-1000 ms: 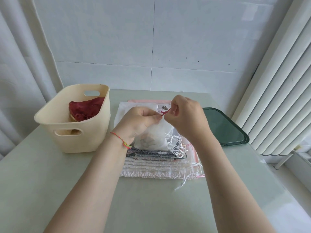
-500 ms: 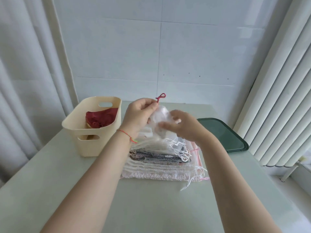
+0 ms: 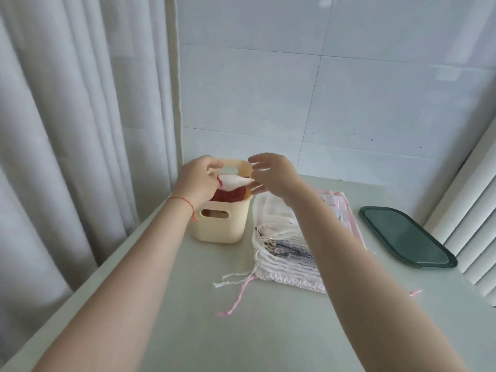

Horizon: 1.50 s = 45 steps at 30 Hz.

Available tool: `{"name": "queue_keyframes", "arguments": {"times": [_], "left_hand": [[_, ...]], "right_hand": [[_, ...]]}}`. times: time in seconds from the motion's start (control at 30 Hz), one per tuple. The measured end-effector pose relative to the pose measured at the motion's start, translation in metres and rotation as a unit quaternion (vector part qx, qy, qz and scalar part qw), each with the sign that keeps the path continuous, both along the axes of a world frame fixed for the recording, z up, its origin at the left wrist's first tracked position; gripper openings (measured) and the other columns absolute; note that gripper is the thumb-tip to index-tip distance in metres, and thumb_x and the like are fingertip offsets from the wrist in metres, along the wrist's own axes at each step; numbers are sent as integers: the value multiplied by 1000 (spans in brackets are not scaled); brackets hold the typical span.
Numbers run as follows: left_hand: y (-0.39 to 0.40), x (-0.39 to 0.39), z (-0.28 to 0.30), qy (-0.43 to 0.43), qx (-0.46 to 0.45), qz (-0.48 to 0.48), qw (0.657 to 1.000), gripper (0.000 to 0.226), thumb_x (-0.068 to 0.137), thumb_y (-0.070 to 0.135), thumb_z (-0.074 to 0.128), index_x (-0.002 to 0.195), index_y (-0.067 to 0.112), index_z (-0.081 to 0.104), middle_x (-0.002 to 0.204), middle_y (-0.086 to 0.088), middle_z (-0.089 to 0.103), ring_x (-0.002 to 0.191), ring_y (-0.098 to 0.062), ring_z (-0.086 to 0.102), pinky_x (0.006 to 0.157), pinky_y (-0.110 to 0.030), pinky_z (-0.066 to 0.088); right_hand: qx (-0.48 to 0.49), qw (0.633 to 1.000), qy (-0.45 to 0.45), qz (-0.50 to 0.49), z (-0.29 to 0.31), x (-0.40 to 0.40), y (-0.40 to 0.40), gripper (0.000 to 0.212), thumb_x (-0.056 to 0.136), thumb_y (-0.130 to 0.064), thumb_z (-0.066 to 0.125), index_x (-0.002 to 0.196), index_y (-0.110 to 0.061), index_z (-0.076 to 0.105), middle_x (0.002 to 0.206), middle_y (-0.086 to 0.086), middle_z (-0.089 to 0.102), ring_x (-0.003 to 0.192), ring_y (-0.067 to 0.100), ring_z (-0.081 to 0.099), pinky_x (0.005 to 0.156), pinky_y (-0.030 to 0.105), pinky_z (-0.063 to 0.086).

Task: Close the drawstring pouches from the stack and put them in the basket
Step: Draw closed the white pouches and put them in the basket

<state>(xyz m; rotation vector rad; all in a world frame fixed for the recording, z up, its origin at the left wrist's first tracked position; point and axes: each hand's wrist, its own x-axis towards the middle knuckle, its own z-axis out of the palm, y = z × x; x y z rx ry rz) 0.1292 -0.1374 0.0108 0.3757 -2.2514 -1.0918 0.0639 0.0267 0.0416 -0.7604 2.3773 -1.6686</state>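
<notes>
Over the cream plastic basket (image 3: pixel 218 228) at the far left of the pale green table (image 3: pixel 166 304), I have my left hand (image 3: pixel 197 181) pinching the gathered, red-corded neck of a small white drawstring pouch (image 3: pixel 234 181), which hangs just above the dark red cloth (image 3: pixel 228 196) already inside. My right hand (image 3: pixel 271 174) sits at the pouch's right tip, fingers spread and relaxed; whether they touch the fabric I cannot tell. To finish this well, I judge I should lower the pouch inside the rim before I let go, so it lands on the red cloth rather than on the basket's edge. Just right of the basket lies the stack of flat fabric pouches (image 3: pixel 292 248), cords trailing toward me; further right, a dark green plastic lid (image 3: pixel 402 237) rests near the table's edge.
</notes>
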Motion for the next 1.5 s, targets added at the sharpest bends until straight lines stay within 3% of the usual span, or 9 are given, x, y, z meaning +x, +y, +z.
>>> {"name": "queue_keyframes", "arguments": {"times": [0.13,0.23,0.33,0.47,0.63,0.77,1.1,1.27,1.5], "left_hand": [[16,-2,-8,-6,26,-40,999,33,92,1,49,94,30,65,102,15,66,96,-3,61,52,-5,48],[45,-14,-12,23,0,-63,998,40,87,0,42,88,32,66,90,16,70,87,3,63,73,-12,51],[82,-27,-18,20,-4,-103,994,33,88,2,45,91,24,69,79,10,71,68,5,59,61,-7,41],[115,-56,-44,-114,-89,-145,979,30,89,7,50,104,23,71,109,2,70,99,-16,63,85,-25,48],[126,-84,-73,-295,-201,-167,919,33,87,20,55,114,34,67,129,9,61,119,-17,56,103,-33,45],[126,-89,-79,-205,-213,-84,952,26,86,18,55,60,20,55,74,-2,59,71,-25,50,65,-34,44],[146,-80,-47,-16,18,-223,975,19,90,27,70,76,14,70,55,17,58,66,1,52,68,-13,37],[140,-74,-42,-6,175,-288,942,7,88,14,71,92,18,69,81,3,72,73,-4,63,72,-18,50],[140,-67,-34,-39,196,-338,920,17,77,23,75,89,12,70,78,3,68,73,-6,60,66,-14,47]], "right_hand": [[44,998,27,-37,-8,-6,22,25,89,2,48,100,-6,68,98,5,67,64,21,72,59,32,60],[73,994,42,-64,-16,-13,53,18,90,-3,52,92,-8,69,92,5,69,61,15,71,59,31,60],[125,986,45,-100,-30,-21,89,17,89,-7,53,92,-10,70,80,4,70,55,9,67,50,24,55],[175,974,35,-139,-58,-40,133,14,81,-26,59,77,-30,72,68,-6,71,74,17,64,60,28,51],[187,978,23,-84,-85,-52,152,9,90,-16,64,91,-19,72,78,-12,64,68,6,58,62,18,46],[164,983,7,-78,-102,-57,150,7,91,-19,64,89,-23,69,86,-5,69,70,8,62,57,21,53],[116,982,140,-56,-78,-49,148,23,90,-29,66,110,-19,68,107,-10,60,87,-34,33,76,-7,26],[17,998,44,-38,-58,-39,155,19,97,-21,59,93,-3,64,80,8,74,64,8,66,57,14,42],[-47,997,40,-37,-52,-39,161,22,95,-30,63,94,-8,68,82,11,73,73,28,70,78,41,55]]}}
